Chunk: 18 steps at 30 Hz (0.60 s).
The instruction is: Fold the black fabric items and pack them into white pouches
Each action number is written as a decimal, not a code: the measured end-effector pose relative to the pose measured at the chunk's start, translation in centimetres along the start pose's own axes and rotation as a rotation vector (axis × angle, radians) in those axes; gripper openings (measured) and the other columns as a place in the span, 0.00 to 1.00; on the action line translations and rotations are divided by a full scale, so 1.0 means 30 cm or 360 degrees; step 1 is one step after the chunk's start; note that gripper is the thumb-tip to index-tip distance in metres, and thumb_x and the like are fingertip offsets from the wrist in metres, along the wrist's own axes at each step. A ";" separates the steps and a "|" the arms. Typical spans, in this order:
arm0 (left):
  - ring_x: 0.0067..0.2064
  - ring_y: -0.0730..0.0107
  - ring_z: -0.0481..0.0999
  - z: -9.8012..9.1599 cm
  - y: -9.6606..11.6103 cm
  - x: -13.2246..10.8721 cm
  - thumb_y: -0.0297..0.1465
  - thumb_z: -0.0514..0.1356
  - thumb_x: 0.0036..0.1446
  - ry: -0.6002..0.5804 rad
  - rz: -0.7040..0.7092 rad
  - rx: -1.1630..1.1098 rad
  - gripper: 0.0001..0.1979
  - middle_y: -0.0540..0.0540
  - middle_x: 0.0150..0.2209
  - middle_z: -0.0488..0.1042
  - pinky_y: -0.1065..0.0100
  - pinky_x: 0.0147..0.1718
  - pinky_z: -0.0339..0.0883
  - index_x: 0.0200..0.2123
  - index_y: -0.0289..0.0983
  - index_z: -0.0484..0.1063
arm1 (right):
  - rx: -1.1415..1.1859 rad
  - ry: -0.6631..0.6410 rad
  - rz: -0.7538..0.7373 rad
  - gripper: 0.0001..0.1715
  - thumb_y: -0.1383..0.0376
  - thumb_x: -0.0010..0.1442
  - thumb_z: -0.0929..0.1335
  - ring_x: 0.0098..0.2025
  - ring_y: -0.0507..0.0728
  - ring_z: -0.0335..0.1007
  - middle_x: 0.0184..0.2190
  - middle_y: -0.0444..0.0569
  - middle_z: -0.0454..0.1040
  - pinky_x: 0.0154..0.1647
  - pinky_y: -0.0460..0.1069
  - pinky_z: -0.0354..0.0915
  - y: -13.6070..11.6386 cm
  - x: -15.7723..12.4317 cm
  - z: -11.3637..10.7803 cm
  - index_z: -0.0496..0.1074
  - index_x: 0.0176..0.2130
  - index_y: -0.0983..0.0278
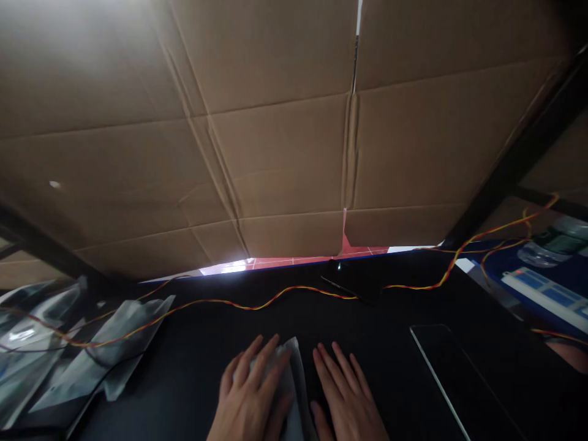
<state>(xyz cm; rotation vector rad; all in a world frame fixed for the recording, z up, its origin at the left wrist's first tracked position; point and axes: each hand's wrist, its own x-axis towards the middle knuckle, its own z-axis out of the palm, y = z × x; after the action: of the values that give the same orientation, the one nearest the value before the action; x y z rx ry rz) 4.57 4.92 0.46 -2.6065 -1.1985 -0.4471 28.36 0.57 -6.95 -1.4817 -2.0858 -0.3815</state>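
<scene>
My left hand (252,392) lies on a folded, pale, translucent plastic sleeve (296,380) on the black table (193,355). Its fingers are stretched forward over the sleeve, and its thumb is partly in shadow. Just right of the sleeve, my right hand (346,392) rests palm down with fingers extended and slightly apart, gripping nothing. What is inside the sleeve, if anything, cannot be made out. A flat black slab with a silvery edge, like a phone or glass panel (459,373), lies to the right.
Cardboard panels (280,159) stand behind the table. A twisted red-yellow wire (257,306) crosses it, near a dark phone-like object (353,282). Plastic bags (114,337) lie at left. At right are a power strip (546,297) and a clear bottle (558,242); another person's skin shows below them.
</scene>
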 end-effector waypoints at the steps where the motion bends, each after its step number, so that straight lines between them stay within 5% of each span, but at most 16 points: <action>1: 0.66 0.51 0.79 0.012 0.000 0.015 0.32 0.60 0.70 -0.0001 0.0124 -0.0040 0.27 0.48 0.69 0.76 0.51 0.56 0.82 0.71 0.49 0.71 | 0.0012 0.0002 0.0017 0.41 0.71 0.65 0.64 0.65 0.65 0.77 0.67 0.49 0.77 0.58 0.61 0.75 0.003 0.016 -0.016 0.63 0.75 0.65; 4: 0.68 0.56 0.78 0.050 0.001 0.040 0.30 0.61 0.70 -0.0093 0.0359 -0.0156 0.32 0.49 0.70 0.75 0.55 0.61 0.79 0.75 0.45 0.65 | 0.0079 -0.0078 0.0115 0.37 0.73 0.67 0.63 0.56 0.63 0.82 0.60 0.46 0.83 0.52 0.58 0.76 0.008 0.070 -0.058 0.69 0.71 0.56; 9: 0.70 0.54 0.76 0.074 0.004 0.031 0.30 0.62 0.70 -0.0150 0.0309 -0.0244 0.36 0.48 0.71 0.73 0.51 0.62 0.79 0.78 0.47 0.59 | 0.0172 -0.0106 0.0227 0.29 0.72 0.67 0.64 0.50 0.63 0.82 0.52 0.48 0.84 0.46 0.58 0.77 0.006 0.114 -0.074 0.77 0.60 0.53; 18: 0.68 0.51 0.78 0.079 0.014 0.024 0.30 0.63 0.68 -0.0138 0.0194 -0.0292 0.34 0.48 0.71 0.73 0.48 0.61 0.80 0.75 0.48 0.65 | 0.0100 0.0005 0.0083 0.21 0.72 0.66 0.66 0.43 0.60 0.82 0.44 0.46 0.84 0.43 0.52 0.74 -0.019 -0.027 -0.033 0.80 0.51 0.53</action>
<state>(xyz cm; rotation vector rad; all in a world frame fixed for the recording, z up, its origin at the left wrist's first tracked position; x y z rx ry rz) 5.75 5.97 -1.50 -2.8633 -1.0618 -0.4433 28.30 -0.78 -6.57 -1.4944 -2.0335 -0.2957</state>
